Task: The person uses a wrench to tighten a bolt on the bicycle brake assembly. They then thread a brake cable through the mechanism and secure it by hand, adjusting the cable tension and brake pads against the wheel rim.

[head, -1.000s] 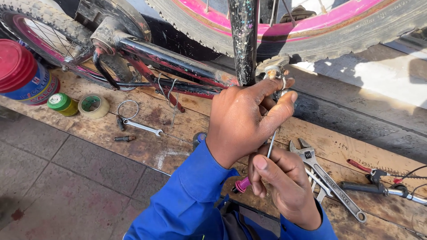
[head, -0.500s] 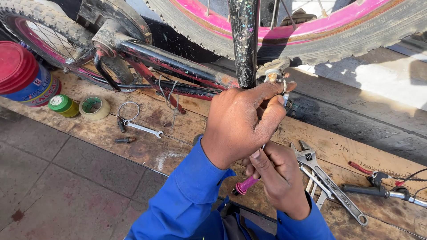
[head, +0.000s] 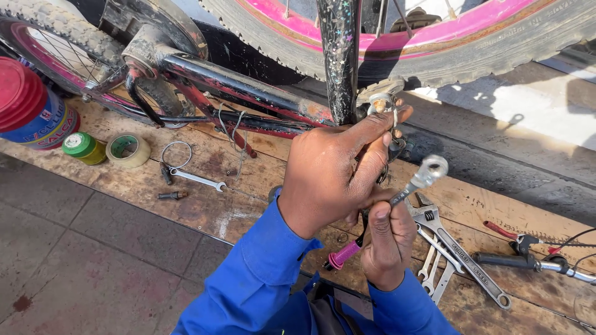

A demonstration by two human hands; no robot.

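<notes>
A bicycle stands over a wooden board [head: 205, 205], its pink-rimmed wheel [head: 447, 37] and dark speckled fork leg [head: 340, 56] at the top. My left hand [head: 332, 180] is closed around a small metal fitting [head: 380, 102] at the foot of that leg, with the fingertips pinched on it. Just below, my right hand [head: 385, 242] grips a silver ring spanner [head: 417, 182]. Its ring end points up and to the right, clear of the bicycle. Both arms wear blue sleeves.
A red-lidded can [head: 25, 105], a green-capped tin [head: 81, 146] and a tape roll [head: 127, 149] stand at the left. A small spanner [head: 198, 178], an adjustable wrench [head: 462, 257], a pink-handled tool [head: 344, 254] and red-handled pliers [head: 506, 231] lie on the board.
My right hand has swung the spanner's ring end out from behind my left hand to the right. My left hand has kept its grip at the fork.
</notes>
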